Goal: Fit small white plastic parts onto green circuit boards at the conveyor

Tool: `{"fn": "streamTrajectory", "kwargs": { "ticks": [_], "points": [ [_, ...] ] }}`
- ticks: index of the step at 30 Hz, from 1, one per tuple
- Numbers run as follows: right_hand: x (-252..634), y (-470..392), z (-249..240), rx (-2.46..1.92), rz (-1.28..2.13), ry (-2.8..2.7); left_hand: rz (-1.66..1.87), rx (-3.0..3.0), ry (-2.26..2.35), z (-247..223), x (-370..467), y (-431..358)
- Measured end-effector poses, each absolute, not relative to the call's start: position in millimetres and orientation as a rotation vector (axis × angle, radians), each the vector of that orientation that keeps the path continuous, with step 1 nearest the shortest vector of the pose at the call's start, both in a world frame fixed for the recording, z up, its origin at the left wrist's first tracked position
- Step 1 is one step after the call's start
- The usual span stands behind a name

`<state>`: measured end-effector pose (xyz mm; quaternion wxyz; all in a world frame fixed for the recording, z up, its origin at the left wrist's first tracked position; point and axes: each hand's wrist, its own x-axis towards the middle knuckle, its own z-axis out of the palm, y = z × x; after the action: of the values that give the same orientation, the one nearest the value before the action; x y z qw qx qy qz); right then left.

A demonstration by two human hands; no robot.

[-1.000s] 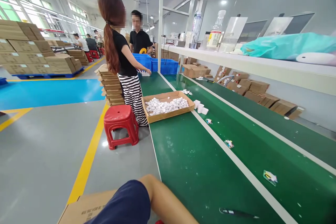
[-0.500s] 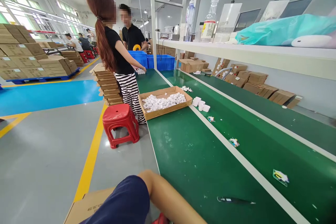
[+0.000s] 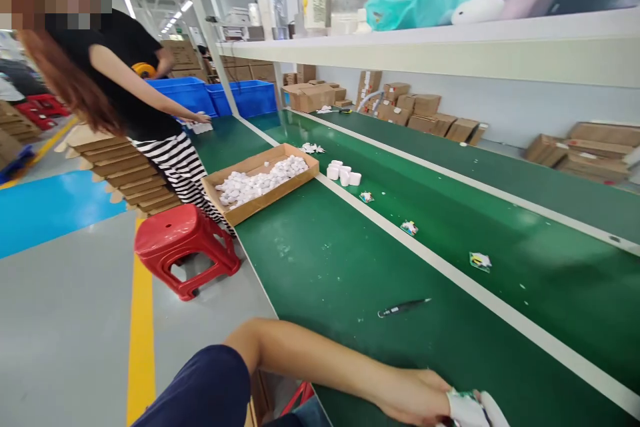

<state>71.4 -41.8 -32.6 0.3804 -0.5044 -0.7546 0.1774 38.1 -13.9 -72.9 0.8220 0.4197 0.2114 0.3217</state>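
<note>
My left hand [image 3: 417,397] is at the bottom edge, right of centre, at the end of a bare forearm with a navy sleeve. Its fingers close on a white plastic casing [image 3: 470,408], with a bit of green circuit board showing along its upper edge. The lower part of this hold is cut off by the frame. My right hand is out of view. Above the left hand, black tweezers [image 3: 404,307] lie on the green bench. Small circuit boards with white and yellow parts [image 3: 481,261] lie farther up, spaced along the green strip.
A cardboard tray [image 3: 273,199] of small white pieces sits across the bench, near several white casings [image 3: 344,173]. A co-worker in striped trousers [image 3: 173,163] stands at left, behind a red stool [image 3: 185,243]. A white shelf [image 3: 425,50] with bottles overhangs the bench.
The view has swung right and tilted down. My left hand, outside the frame before, now shows at the bottom with the white casing. The tray, tweezers and boards appear farther left.
</note>
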Motion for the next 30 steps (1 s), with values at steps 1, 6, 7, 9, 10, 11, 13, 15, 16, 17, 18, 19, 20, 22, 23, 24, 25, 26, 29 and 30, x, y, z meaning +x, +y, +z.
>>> {"fn": "streamTrajectory", "kwargs": {
  "ticks": [1,6,7,9,10,11,13,15,16,17,18,19,20,22,23,24,25,26,29,30],
  "points": [
    [86,-49,-32,-1.346,0.421,-1.879,0.623,0.861,0.47,-69,36,-15],
    [132,-87,-11,-1.733,0.287,-1.652,0.512,0.671,0.642,-26,14,-17],
    [132,-90,-5,-1.771,0.292,-1.639,0.517,0.671,0.66,-17,11,-16],
    [126,-89,5,-1.773,0.327,-1.631,0.522,0.658,0.676,-4,7,-15],
    [124,-87,9,-1.756,0.34,-1.622,0.513,0.647,0.664,1,6,-14],
    [122,-84,11,-1.74,0.349,-1.605,0.496,0.632,0.647,4,5,-13],
    [124,-78,13,-1.698,0.38,-1.565,0.447,0.599,0.593,7,3,-9],
    [130,-76,12,-1.623,0.477,-1.516,0.387,0.578,0.506,9,0,-6],
    [134,-75,11,-1.562,0.559,-1.487,0.363,0.574,0.455,9,-1,-4],
    [138,-75,11,-1.487,0.659,-1.456,0.348,0.571,0.407,10,-2,-3],
    [141,-75,11,-1.404,0.762,-1.428,0.339,0.57,0.366,11,-3,-2],
    [144,-74,12,-1.324,0.853,-1.406,0.334,0.569,0.34,12,-4,-2],
    [146,-74,13,-1.258,0.924,-1.394,0.331,0.568,0.328,13,-4,-2],
    [147,-73,16,-1.171,1.0,-1.392,0.322,0.569,0.33,16,-5,-3],
    [147,-73,17,-1.145,1.012,-1.399,0.318,0.566,0.34,16,-4,-4],
    [146,-72,19,-1.126,1.014,-1.401,0.315,0.559,0.348,17,-4,-4],
    [145,-72,19,-1.109,1.013,-1.395,0.314,0.55,0.35,18,-4,-4],
    [144,-72,20,-1.098,1.006,-1.381,0.315,0.54,0.346,18,-3,-4],
    [142,-71,18,-1.124,0.929,-1.326,0.336,0.498,0.343,19,-2,-3],
    [142,-70,17,-1.146,0.897,-1.32,0.35,0.48,0.357,19,-2,-3]
  ]
}}
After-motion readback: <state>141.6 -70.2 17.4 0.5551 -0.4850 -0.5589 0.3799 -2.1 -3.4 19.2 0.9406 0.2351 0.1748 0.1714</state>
